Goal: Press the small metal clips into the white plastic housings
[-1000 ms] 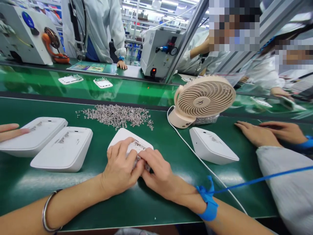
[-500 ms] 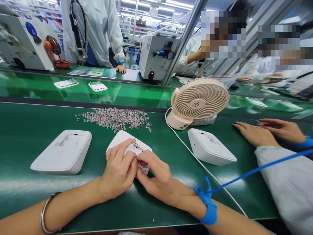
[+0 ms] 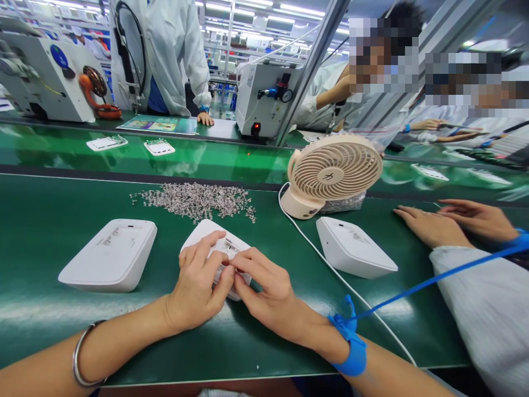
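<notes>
1. Keeps the left hand over the middle white housing, with longer fingers bent onto its face and thumb and index drawn close together; probably bracing the shell against sliding.
2. Brings the right hand in from the other side, with thumb and fingertips gathered against the left fingertips, likely for fine control. Cannot tell what, if anything, is pinched there: hidden by fingers.
3. Rests the middle white housing on the green table, turned askew between both hands and recessed side up, seemingly for easy reach into the recess.
4. Just beyond, within reach, a loose heap of small metal clips: thin, shiny, tangled, spiky in texture.
5. To either side, well apart, a left white housing and a right white housing: smooth, matte, wedge-shaped, round-cornered, perhaps spaced out to leave working room.
6. Farther right, a beige fan with swirling plastic ribs, trailing a thin white cable across the smooth, glossy tabletop.
</notes>
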{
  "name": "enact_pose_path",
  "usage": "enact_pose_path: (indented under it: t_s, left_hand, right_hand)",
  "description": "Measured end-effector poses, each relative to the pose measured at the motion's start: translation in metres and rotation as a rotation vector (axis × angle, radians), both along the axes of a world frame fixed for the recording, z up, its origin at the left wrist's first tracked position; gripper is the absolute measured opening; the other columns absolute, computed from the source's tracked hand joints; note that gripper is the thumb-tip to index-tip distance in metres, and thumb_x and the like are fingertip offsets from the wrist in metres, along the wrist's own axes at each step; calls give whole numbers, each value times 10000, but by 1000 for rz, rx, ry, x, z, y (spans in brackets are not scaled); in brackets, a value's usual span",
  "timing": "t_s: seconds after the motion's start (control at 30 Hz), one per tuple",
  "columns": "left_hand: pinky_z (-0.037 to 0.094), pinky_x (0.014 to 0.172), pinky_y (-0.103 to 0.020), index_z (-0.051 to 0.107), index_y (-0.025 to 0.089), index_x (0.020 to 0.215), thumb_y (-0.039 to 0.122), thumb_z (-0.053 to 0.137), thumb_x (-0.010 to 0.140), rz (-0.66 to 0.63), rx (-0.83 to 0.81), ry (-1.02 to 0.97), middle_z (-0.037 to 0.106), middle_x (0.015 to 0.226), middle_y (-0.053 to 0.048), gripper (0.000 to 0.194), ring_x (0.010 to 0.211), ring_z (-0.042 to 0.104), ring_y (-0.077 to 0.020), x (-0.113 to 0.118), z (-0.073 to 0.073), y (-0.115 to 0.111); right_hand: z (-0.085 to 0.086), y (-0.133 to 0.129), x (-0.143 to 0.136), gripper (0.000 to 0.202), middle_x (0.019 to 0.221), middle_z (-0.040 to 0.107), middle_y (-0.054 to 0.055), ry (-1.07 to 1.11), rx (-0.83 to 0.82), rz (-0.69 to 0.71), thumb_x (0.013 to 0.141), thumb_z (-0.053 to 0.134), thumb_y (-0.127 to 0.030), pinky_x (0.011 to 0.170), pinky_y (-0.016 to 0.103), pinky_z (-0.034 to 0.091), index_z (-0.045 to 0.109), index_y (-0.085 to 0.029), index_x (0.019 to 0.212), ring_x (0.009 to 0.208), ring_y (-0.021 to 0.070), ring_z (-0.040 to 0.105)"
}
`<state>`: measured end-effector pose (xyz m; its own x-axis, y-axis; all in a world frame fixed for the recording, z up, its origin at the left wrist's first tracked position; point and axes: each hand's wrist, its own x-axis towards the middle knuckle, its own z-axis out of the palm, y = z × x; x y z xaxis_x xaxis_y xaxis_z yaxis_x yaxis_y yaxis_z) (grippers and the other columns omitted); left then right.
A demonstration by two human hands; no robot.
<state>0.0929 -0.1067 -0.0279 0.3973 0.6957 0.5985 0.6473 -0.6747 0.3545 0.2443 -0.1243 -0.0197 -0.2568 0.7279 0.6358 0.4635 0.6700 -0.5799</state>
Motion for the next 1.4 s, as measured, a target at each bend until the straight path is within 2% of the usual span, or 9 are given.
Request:
enact_pose_path:
  t_s: [0.27,0.5,0.63,0.8,0.9,1.03,1.13,1.27,1.4]
  left_hand:
    - [347,836,-375,563,173,837,207,433,856,2,9,-13,540,1206,-127,136,996,543,-221,1,0,1]
    - [326,833,-351,566,168,836,146,394,872,-12,9,-19,540,1212,-113,177,1015,521,-201,1,-1,1]
    - [328,840,-347,557,168,803,153,379,882,-19,-36,-36,542,1215,-106,196,1020,521,-195,0,1,0]
    - [350,836,-339,545,174,754,156,357,891,-36,-73,-67,592,1144,-84,234,1016,536,-185,0,5,0]
    - [356,824,-338,566,179,775,199,354,896,-22,-37,-59,622,1100,-76,245,995,552,-186,1,3,0]
    - [316,876,-406,625,149,938,388,387,880,67,134,129,633,1119,-107,343,1036,533,-279,4,-4,-2]
    - [277,892,-434,650,132,987,533,456,814,107,243,339,618,1163,-124,477,1062,518,-342,7,-8,-6]
    - [301,823,-395,644,124,1054,636,526,721,178,309,491,598,1197,-127,621,1034,540,-340,10,-7,-16]
    - [312,784,-375,642,106,1064,596,509,756,232,346,552,612,1177,-118,594,976,572,-308,12,-5,-21]
  right_hand:
    - [1,1,-1,263,827,626,58,59,-57,48,803,443,-44,682,278,511,601,-179,964,771,136,577]
    - [-2,3,1,186,831,628,86,-102,111,-81,800,489,-46,652,295,490,596,-154,907,748,148,571]
    - [-1,4,3,169,845,639,78,-138,166,-74,809,487,-48,661,275,482,583,-159,892,761,137,586]
    - [1,3,2,145,824,648,68,-155,194,-54,815,490,-47,667,253,469,574,-149,874,748,122,583]
    - [1,4,3,146,791,640,52,-137,138,-49,821,479,-52,659,255,461,572,-157,863,732,121,571]
    - [-1,11,8,122,733,601,31,-83,-9,-197,820,489,-102,645,277,450,575,-178,781,693,131,545]
    - [-5,20,14,104,797,592,43,-37,-103,-285,796,521,-133,703,306,462,593,-188,743,769,150,567]
    - [-9,25,17,96,906,593,67,-66,-210,-274,762,548,-139,752,324,475,611,-187,707,881,178,589]
    - [-10,24,15,127,880,593,76,-136,-169,-241,774,511,-113,688,285,485,598,-171,702,812,161,590]
